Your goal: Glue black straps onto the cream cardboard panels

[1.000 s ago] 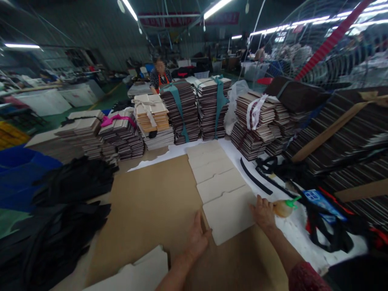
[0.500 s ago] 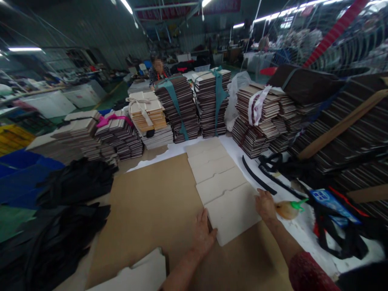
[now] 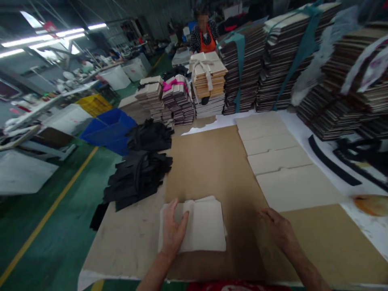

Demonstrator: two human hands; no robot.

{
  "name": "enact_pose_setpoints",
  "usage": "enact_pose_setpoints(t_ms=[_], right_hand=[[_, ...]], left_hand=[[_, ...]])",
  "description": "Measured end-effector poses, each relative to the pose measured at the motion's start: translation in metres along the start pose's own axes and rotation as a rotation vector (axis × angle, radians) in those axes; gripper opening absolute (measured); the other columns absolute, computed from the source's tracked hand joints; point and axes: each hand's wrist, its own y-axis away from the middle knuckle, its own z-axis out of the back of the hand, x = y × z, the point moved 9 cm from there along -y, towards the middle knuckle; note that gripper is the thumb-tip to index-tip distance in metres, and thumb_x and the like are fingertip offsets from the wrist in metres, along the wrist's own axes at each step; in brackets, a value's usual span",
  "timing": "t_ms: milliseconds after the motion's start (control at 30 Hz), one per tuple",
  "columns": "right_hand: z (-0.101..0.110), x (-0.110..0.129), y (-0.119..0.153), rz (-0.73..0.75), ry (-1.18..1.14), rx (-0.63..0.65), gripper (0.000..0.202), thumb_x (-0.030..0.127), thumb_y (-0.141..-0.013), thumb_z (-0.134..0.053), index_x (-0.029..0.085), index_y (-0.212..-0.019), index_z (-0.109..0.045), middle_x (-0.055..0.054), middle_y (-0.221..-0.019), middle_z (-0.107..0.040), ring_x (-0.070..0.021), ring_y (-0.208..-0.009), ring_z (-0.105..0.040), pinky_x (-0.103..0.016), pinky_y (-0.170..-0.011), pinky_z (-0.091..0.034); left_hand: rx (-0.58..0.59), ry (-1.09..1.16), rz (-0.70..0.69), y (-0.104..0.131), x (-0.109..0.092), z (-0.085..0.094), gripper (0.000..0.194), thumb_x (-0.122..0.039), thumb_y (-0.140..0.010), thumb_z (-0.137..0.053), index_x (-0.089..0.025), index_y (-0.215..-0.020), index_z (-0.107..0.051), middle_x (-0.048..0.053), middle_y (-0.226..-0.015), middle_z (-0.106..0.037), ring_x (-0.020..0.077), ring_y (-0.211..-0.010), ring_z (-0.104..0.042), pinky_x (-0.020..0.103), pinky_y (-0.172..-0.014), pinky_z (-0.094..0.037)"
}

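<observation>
My left hand (image 3: pixel 175 230) rests on the left part of a small pile of pale card pieces (image 3: pixel 207 226), its thumb and fingers apart. To the right, my right hand (image 3: pixel 277 226) hovers over the brown board (image 3: pixel 212 161), its fingers drawn together; whether anything is between them is too small to tell. Beyond that hand, a row of overlapping pale cards (image 3: pixel 298 188) with small notches runs away from me along the board's right side.
Black fabric strips (image 3: pixel 138 178) lie at the table's left, near a blue bin (image 3: pixel 109 127). Tied card stacks (image 3: pixel 245 68) line the far edge, with a person (image 3: pixel 204 34) behind. A black curved strip (image 3: pixel 332 163) and an orange-brown object (image 3: pixel 371 205) lie at right.
The view has swung left and down. My left hand has moved from the card row onto the near pile. My right hand has left the row's right edge and now hovers left of it.
</observation>
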Motion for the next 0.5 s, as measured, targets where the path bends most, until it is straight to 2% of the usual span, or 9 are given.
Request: enact_pose_setpoints(t_ms=[33, 100, 167, 200, 267, 333, 500], right_hand=[[-0.023, 0.019, 0.011, -0.016, -0.075, 0.047, 0.039, 0.054, -0.086, -0.044, 0.024, -0.089, -0.069, -0.008, -0.091, -0.074, -0.0228, -0.082, -0.068, -0.033, -0.077, -0.053], [-0.062, 0.054, 0.026, -0.035, -0.16, 0.104, 0.04, 0.056, -0.086, -0.046, 0.023, -0.084, -0.068, -0.008, -0.084, -0.072, -0.0226, -0.078, -0.066, -0.032, -0.075, -0.052], [-0.091, 0.082, 0.031, -0.022, -0.175, 0.113, 0.04, 0.053, -0.088, -0.045, 0.021, -0.091, -0.069, -0.009, -0.09, -0.072, -0.0224, -0.082, -0.066, -0.032, -0.077, -0.052], [-0.102, 0.091, 0.03, -0.013, -0.172, 0.107, 0.039, 0.05, -0.087, -0.046, 0.02, -0.1, -0.069, -0.009, -0.097, -0.071, -0.0228, -0.087, -0.066, -0.033, -0.081, -0.052], [-0.119, 0.1, 0.026, -0.004, -0.156, 0.091, 0.043, 0.045, -0.083, -0.049, 0.019, -0.114, -0.065, -0.011, -0.11, -0.068, -0.0249, -0.1, -0.064, -0.036, -0.091, -0.05], [-0.13, 0.101, 0.022, -0.009, -0.136, 0.073, 0.047, 0.042, -0.079, -0.052, 0.019, -0.119, -0.063, -0.013, -0.115, -0.065, -0.028, -0.108, -0.062, -0.041, -0.099, -0.047], [-0.132, 0.105, 0.031, 0.022, -0.139, 0.045, 0.05, 0.042, -0.079, -0.05, 0.019, -0.122, -0.06, -0.015, -0.13, -0.055, -0.0302, -0.125, -0.051, -0.045, -0.112, -0.036]], left_hand=[[-0.003, -0.061, 0.027, 0.005, 0.026, 0.012, 0.063, -0.048, -0.085, -0.056, -0.016, -0.138, -0.047, 0.015, -0.143, -0.052, 0.0291, -0.138, -0.044, 0.049, -0.117, -0.034], [0.047, -0.167, 0.127, 0.017, 0.074, 0.022, 0.08, -0.051, -0.078, -0.062, -0.013, -0.144, -0.037, 0.018, -0.15, -0.044, 0.0325, -0.144, -0.035, 0.051, -0.12, -0.028], [0.131, -0.212, 0.23, 0.029, 0.111, 0.02, 0.096, -0.053, -0.071, -0.068, -0.01, -0.148, -0.029, 0.021, -0.155, -0.036, 0.0358, -0.146, -0.031, 0.052, -0.12, -0.027], [0.173, -0.207, 0.256, 0.034, 0.123, 0.015, 0.102, -0.053, -0.068, -0.07, -0.009, -0.149, -0.026, 0.022, -0.157, -0.034, 0.0367, -0.147, -0.03, 0.052, -0.121, -0.027], [0.234, -0.159, 0.254, 0.042, 0.134, 0.005, 0.108, -0.051, -0.065, -0.072, -0.009, -0.151, -0.021, 0.023, -0.158, -0.03, 0.0365, -0.148, -0.028, 0.051, -0.122, -0.025], [0.263, -0.1, 0.241, 0.047, 0.137, -0.004, 0.111, -0.047, -0.064, -0.073, -0.009, -0.152, -0.017, 0.023, -0.16, -0.026, 0.0357, -0.149, -0.026, 0.05, -0.123, -0.023], [0.251, -0.009, 0.266, 0.054, 0.137, -0.01, 0.109, -0.043, -0.065, -0.072, -0.007, -0.152, -0.017, 0.023, -0.16, -0.022, 0.0349, -0.15, -0.022, 0.048, -0.124, -0.022]])
